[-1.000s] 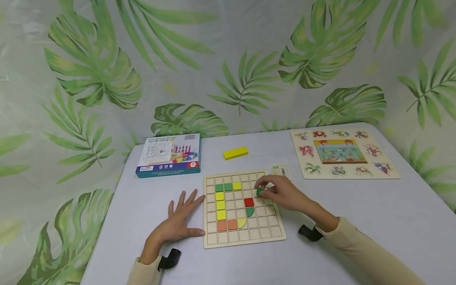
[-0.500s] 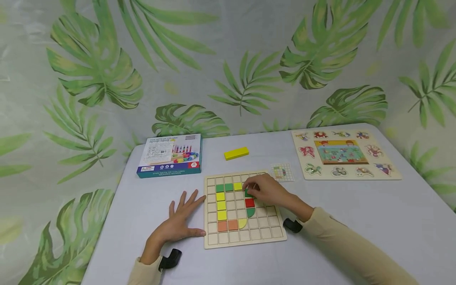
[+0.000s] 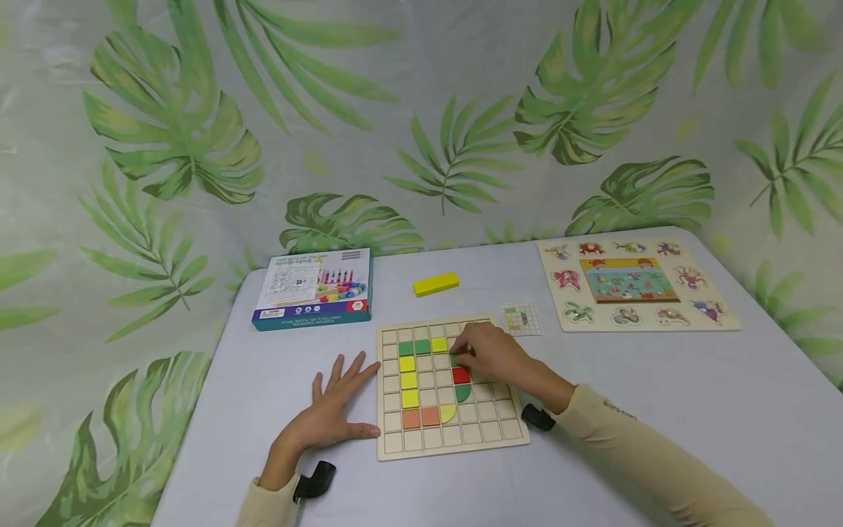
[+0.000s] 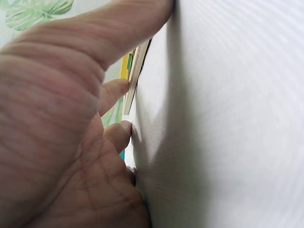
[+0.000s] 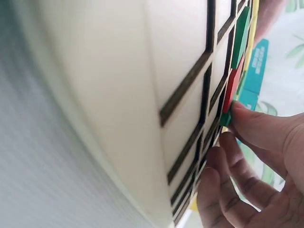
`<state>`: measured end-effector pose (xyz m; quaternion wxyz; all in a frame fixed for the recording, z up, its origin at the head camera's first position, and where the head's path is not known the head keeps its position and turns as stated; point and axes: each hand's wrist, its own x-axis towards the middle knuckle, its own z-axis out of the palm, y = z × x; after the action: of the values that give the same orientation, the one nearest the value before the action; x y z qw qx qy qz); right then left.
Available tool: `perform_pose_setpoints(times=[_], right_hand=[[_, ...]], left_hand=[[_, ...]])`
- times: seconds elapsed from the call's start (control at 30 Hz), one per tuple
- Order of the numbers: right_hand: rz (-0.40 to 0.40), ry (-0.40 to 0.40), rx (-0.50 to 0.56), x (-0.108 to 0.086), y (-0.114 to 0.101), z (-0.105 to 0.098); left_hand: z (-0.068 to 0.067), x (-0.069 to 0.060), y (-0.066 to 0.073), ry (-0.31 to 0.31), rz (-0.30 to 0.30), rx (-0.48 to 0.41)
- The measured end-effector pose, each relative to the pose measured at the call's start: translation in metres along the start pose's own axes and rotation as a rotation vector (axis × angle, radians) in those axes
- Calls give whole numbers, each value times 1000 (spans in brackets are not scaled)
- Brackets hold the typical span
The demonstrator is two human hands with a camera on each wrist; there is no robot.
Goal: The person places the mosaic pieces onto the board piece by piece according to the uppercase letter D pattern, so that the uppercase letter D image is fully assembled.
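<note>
A wooden grid board (image 3: 490,432) lies on the table, with green, yellow, orange and red tiles in some of its squares. My right hand (image 3: 490,355) is over the board's right part, its thumb and fingers pinching a green tile (image 5: 226,118) at the square just above the red tile (image 3: 461,375). The fingers hide part of that green tile. Below the red one sits a green rounded tile (image 3: 463,393). My left hand (image 3: 329,413) rests on the table with spread fingers, thumb and forefinger touching the board's left edge.
Behind the board lie a yellow block (image 3: 436,284) and a small printed pattern card (image 3: 521,318). A boxed bead set (image 3: 313,289) stands at the back left. At the back right is a sea-animal puzzle board (image 3: 635,320).
My right hand has moved left with the green tile, from the board's right side to the square above the red tile, and lowered it there. My left hand stays put.
</note>
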<state>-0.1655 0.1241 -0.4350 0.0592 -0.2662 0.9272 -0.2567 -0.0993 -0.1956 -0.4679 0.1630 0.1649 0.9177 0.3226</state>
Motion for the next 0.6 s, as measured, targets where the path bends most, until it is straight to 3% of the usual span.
perform_pose_setpoints(times=[0.17, 0.47, 0.6], right_hand=[[-13, -12, -98, -2, -5, -1], [39, -53, -88, 1, -5, 1], [20, -51, -95, -2, -6, -2]], left_hand=[[0, 0, -1, -5, -3, 8], [0, 1, -1, -9, -12, 1], [0, 1, -1, -23, -10, -3]])
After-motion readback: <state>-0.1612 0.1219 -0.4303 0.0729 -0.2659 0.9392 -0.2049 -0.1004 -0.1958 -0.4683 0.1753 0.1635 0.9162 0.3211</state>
